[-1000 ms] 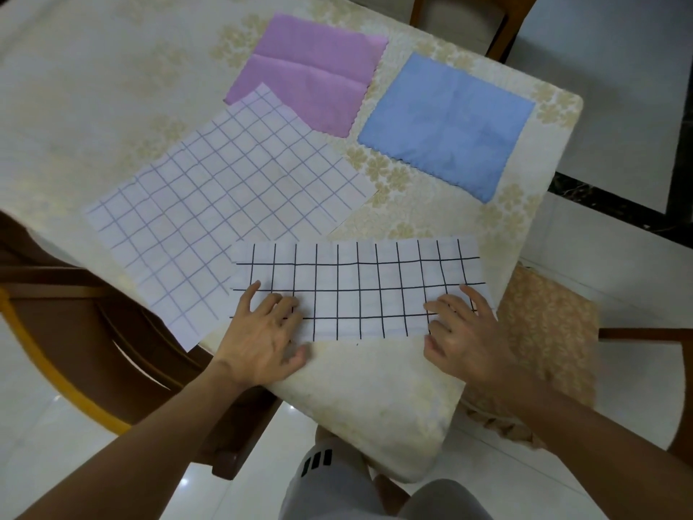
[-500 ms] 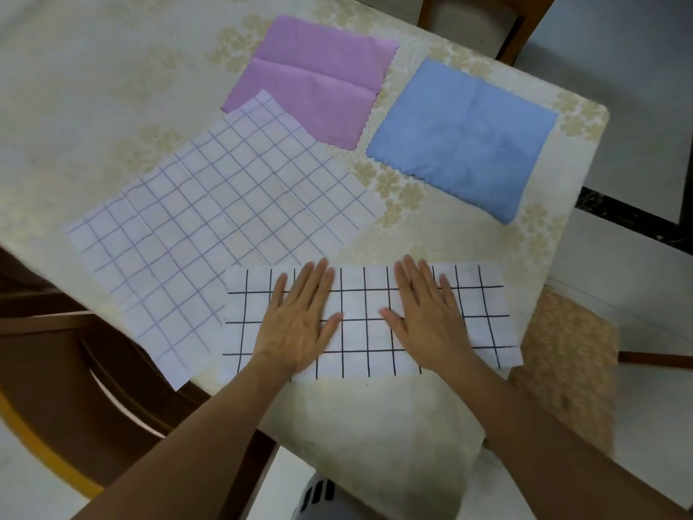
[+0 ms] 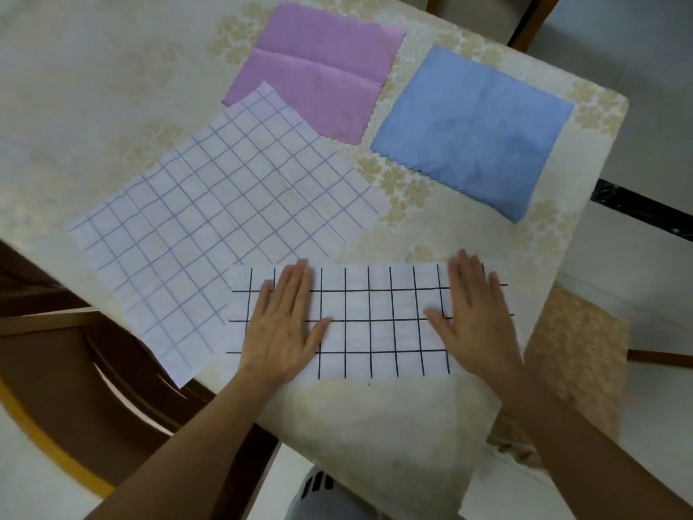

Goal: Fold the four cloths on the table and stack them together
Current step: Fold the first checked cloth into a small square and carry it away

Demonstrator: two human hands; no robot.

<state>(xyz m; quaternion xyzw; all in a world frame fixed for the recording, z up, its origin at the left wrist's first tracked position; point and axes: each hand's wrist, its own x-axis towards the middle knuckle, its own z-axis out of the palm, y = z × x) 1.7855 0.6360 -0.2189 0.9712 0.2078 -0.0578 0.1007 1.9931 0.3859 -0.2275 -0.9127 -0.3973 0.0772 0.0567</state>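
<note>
A white cloth with a black grid (image 3: 378, 324) lies folded into a long strip near the table's front edge. My left hand (image 3: 285, 324) presses flat on its left part, and my right hand (image 3: 474, 317) presses flat on its right part, fingers spread. A larger white cloth with a purple grid (image 3: 225, 204) lies unfolded to the left, its near corner under the black-grid strip. A pink cloth (image 3: 322, 76) lies flat at the back, partly under the purple-grid cloth. A blue cloth (image 3: 476, 133) lies flat at the back right.
The table (image 3: 93, 88) wears a cream floral cover that hangs over the front edge. A wooden chair (image 3: 75, 354) stands at the left, a cushioned seat (image 3: 577, 354) at the right, and another chair at the far edge. My knee shows below.
Both hands slid apart along the black-grid strip, from side by side in its middle out toward its two ends. One second ago they rested at its near edge.
</note>
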